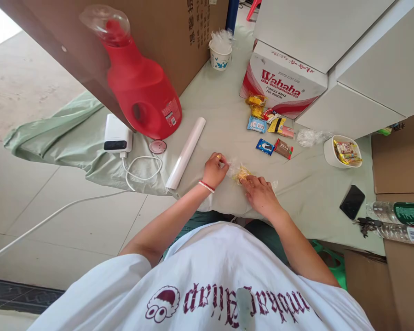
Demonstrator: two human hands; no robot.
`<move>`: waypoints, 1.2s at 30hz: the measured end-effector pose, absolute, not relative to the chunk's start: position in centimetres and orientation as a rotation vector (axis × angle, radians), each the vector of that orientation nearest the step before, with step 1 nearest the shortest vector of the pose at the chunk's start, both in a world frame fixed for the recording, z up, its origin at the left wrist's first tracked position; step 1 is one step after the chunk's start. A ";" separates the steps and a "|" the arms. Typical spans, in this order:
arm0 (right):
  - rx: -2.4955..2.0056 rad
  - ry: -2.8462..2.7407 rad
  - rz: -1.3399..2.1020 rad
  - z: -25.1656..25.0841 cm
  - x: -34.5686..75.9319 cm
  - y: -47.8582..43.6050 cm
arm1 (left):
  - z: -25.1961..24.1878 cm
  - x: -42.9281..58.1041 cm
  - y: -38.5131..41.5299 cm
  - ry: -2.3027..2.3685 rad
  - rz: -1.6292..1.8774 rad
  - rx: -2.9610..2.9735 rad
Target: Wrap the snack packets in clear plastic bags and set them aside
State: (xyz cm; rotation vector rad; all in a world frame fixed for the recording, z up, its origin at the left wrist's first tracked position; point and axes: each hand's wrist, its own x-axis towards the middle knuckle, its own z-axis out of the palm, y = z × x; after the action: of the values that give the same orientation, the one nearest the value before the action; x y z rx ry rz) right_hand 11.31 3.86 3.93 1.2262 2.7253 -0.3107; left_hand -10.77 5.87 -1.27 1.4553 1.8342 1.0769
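Note:
At the near edge of the cloth-covered table (pixel 303 193), a small yellow-wrapped snack (pixel 242 174) sits in clear plastic film (pixel 232 167). My left hand (pixel 215 171) is closed in a pinch on the film's left end. The fingers of my right hand (pixel 263 195) press together on the snack's right side; the fingertips are partly hidden. Beyond my hands lie a blue snack packet (pixel 264 146) and a brown one (pixel 283 149). Several more packets, among them a light blue one (pixel 256 124), lie farther back. A white roll (pixel 186 152) rests left of my left hand.
A red jug (pixel 145 87), a white power bank (pixel 117 133) with its cable and a pink disc (pixel 158 146) are at left. A paper cup (pixel 221 55) and a Wahaha carton (pixel 283 80) stand behind. Rightward are a snack bowl (pixel 331 154), phone (pixel 352 202) and bottles (pixel 403 214).

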 end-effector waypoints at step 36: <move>2.052 2.691 -0.671 2.7 12.3 6.5 | -2.8 -4.2 0.2 1.483 0.586 2.422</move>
State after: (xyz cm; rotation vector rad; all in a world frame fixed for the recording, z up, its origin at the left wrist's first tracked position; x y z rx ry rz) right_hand 12.32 6.55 2.75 2.0522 2.6907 -0.6715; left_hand -4.20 0.23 -2.78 2.4217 1.4835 0.5859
